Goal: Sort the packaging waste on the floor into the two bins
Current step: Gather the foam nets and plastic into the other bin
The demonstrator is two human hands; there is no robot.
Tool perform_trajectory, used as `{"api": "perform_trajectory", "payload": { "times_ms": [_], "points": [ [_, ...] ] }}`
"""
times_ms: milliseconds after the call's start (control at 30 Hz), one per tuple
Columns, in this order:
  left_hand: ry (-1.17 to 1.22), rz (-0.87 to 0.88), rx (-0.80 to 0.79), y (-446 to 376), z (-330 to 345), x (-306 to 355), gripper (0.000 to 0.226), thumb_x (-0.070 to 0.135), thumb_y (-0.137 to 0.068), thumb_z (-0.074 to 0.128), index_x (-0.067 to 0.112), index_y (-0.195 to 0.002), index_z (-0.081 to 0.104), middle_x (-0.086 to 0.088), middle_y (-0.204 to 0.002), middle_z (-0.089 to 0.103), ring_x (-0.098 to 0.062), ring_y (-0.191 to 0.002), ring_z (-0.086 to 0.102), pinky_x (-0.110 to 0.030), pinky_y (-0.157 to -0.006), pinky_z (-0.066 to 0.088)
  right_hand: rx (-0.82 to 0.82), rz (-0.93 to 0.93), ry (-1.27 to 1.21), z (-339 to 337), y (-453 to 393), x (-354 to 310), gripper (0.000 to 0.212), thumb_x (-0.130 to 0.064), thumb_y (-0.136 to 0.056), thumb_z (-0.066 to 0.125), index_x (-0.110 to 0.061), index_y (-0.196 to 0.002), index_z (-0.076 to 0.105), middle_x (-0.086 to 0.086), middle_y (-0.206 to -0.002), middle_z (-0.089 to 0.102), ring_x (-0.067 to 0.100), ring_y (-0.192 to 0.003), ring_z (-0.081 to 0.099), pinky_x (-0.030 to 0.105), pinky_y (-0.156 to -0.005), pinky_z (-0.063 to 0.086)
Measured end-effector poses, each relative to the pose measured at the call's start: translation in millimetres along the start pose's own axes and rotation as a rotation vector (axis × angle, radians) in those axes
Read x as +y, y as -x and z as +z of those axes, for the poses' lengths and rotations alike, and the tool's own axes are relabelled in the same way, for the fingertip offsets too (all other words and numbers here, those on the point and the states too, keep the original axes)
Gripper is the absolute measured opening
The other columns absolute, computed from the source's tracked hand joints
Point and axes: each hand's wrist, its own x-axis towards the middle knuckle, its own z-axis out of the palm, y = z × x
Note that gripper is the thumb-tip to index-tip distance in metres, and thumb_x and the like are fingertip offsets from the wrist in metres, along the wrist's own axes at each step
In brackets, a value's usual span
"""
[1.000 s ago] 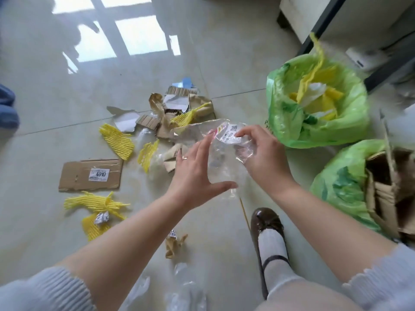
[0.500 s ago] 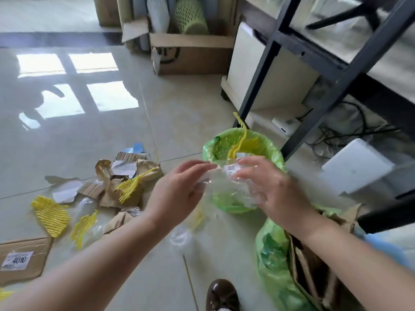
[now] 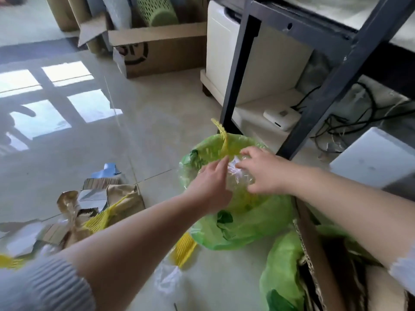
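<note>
Both my hands are over the mouth of the far bin (image 3: pixel 242 227), which is lined with a green bag and holds yellow foam netting. Between them is a crumpled clear plastic wrapper (image 3: pixel 235 173) with a white label. My right hand (image 3: pixel 261 170) pinches it from the right. My left hand (image 3: pixel 210 187) touches its left side with fingers extended. A second green-lined bin (image 3: pixel 283 272) at the lower right holds cardboard (image 3: pixel 314 250). Torn cardboard and paper (image 3: pixel 105 203) and yellow netting (image 3: pixel 184 248) lie on the floor at the left.
A black metal shelf frame (image 3: pixel 238 70) stands right behind the far bin, with a white cabinet (image 3: pixel 235 59), a white box and cables beyond. An open cardboard box (image 3: pixel 161 52) sits at the back. Clear plastic film (image 3: pixel 168 279) lies near my left forearm.
My hands have carried the clear wrapper from above the floor pile to over the far bin. The view swung up and right, and my left hand closed in on the wrapper.
</note>
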Motion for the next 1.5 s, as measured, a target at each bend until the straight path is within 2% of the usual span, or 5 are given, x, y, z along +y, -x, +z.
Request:
{"api": "perform_trajectory", "payload": {
  "times_ms": [300,700,1133,1267,1500],
  "points": [
    [-0.215,-0.235,-0.340,-44,39,-17,0.078,0.023,-0.092,0.049,0.006,-0.148,-0.002,-0.022,-0.148,0.030,-0.037,-0.132,0.036,-0.043,-0.105,0.035,-0.370,-0.086,0.121,56,-52,-1,0.051,-0.023,-0.090,0.054,-0.009,-0.137,0.040,0.013,-0.154,0.017,0.034,-0.112,0.053,0.041,-0.094,0.049],
    [0.383,0.060,0.345,86,-50,-60,0.052,0.018,-0.087,0.063,0.017,-0.135,0.043,0.004,-0.114,0.059,-0.011,-0.105,0.060,-0.026,-0.092,0.050,-0.100,-0.162,0.218,-17,5,-51,0.045,-0.031,-0.093,0.051,-0.028,-0.137,0.043,-0.001,-0.143,0.044,0.024,-0.126,0.046,0.041,-0.100,0.043],
    [0.530,-0.457,0.320,241,34,-184,0.029,0.016,-0.085,0.064,0.019,-0.114,0.059,-0.001,-0.102,0.066,-0.014,-0.091,0.064,-0.034,-0.090,0.052,-0.110,-0.400,0.152,24,73,-179,0.037,-0.033,-0.093,0.048,-0.035,-0.129,0.050,-0.004,-0.135,0.051,0.020,-0.118,0.052,0.036,-0.095,0.045],
    [0.497,-0.530,0.322,250,51,-207,0.029,0.012,-0.086,0.063,0.011,-0.116,0.061,-0.006,-0.103,0.066,-0.016,-0.090,0.063,-0.009,-0.072,0.046,-0.247,-0.258,0.047,81,49,-194,0.041,-0.031,-0.092,0.049,-0.027,-0.133,0.048,0.003,-0.135,0.050,0.025,-0.120,0.050,0.034,-0.094,0.045],
    [0.307,-0.568,0.204,237,71,-247,0.035,0.016,-0.082,0.065,0.013,-0.117,0.061,-0.010,-0.118,0.063,-0.023,-0.109,0.057,-0.033,-0.097,0.042,-0.328,0.027,-0.089,176,21,-194,0.063,-0.040,-0.084,0.058,-0.015,-0.138,0.039,0.009,-0.152,0.022,0.033,-0.137,0.028,0.046,-0.108,0.035]
  ]
}}
